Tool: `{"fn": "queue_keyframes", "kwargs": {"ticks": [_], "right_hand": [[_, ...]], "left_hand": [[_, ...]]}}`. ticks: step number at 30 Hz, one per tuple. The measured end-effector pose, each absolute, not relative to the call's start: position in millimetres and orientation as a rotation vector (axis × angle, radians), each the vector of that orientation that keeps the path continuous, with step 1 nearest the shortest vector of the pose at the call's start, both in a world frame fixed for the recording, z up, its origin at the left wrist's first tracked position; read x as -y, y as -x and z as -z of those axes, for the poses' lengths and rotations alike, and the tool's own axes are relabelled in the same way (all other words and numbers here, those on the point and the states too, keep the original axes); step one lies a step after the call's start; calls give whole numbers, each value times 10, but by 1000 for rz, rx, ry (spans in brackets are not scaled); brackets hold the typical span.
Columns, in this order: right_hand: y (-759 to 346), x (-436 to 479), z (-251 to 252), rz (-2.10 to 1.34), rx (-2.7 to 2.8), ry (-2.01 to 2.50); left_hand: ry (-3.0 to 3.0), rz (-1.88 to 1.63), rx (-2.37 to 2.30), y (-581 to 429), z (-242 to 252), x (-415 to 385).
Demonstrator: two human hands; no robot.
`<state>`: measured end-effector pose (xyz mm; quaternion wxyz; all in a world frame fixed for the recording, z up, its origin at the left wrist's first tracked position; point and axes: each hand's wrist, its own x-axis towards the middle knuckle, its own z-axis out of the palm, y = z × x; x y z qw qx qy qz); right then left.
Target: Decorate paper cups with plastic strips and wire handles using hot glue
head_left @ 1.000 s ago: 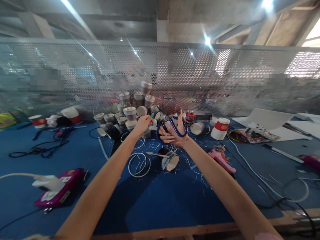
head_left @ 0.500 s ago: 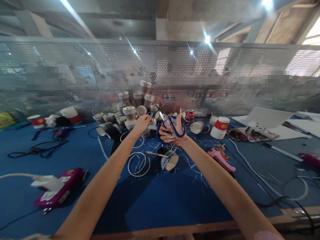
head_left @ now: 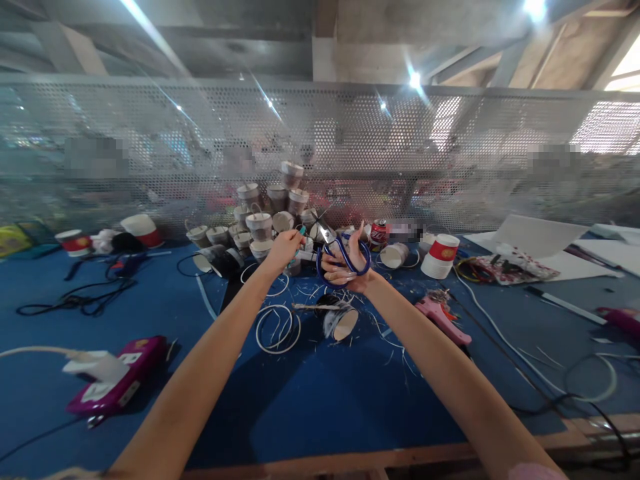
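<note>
My left hand (head_left: 284,251) is closed in a pinch in front of a pile of small wrapped cups (head_left: 260,227). A bit of teal shows at its fingertips; what they pinch is too small to make out. Just to the right, my right hand (head_left: 353,267) holds scissors (head_left: 327,237) with blue loop handles, the blades pointing up and left towards the left fingertips. Below the hands, a cup wrapped in black and white (head_left: 344,325) lies on its side on the blue table (head_left: 310,413), among cut strands. A coil of white cord (head_left: 277,330) lies left of it.
A purple power strip (head_left: 120,377) with a white plug sits at left. On the right are a pink glue gun (head_left: 443,317), red-and-white paper cups (head_left: 441,256) and a red can (head_left: 379,231). A perforated metal screen (head_left: 350,140) stands behind the table.
The blue scissor handles have drawn slightly closer together in my right hand. My left hand stays almost where it was.
</note>
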<state>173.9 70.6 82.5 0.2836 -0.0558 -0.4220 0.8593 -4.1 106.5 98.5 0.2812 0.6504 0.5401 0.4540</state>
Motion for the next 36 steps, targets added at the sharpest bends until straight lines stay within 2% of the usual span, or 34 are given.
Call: {"fn": "queue_keyframes", "kwargs": {"ticks": [11, 15, 27, 29, 33, 36], "right_hand": [[-1931, -794, -872, -2142, 1312, 430], [-2043, -862, -874, -1935, 1575, 567], [-1959, -868, -734, -1302, 1917, 766], [-1960, -880, -751, -1050, 1975, 865], [-1995, -870, -783, -275, 2034, 1198], [-2019, -832, -799, 31, 1996, 1404]], "left_hand": [[-1688, -1272, -1358, 159, -1144, -1019], [-1669, -1296, -1367, 194, -1226, -972], [-1543, -1313, -1269, 93, -1244, -920], [-1524, -1306, -1254, 89, -1250, -912], [-1508, -1268, -1216, 80, -1256, -894], [-1547, -1266, -1235, 65, -1246, -893]]}}
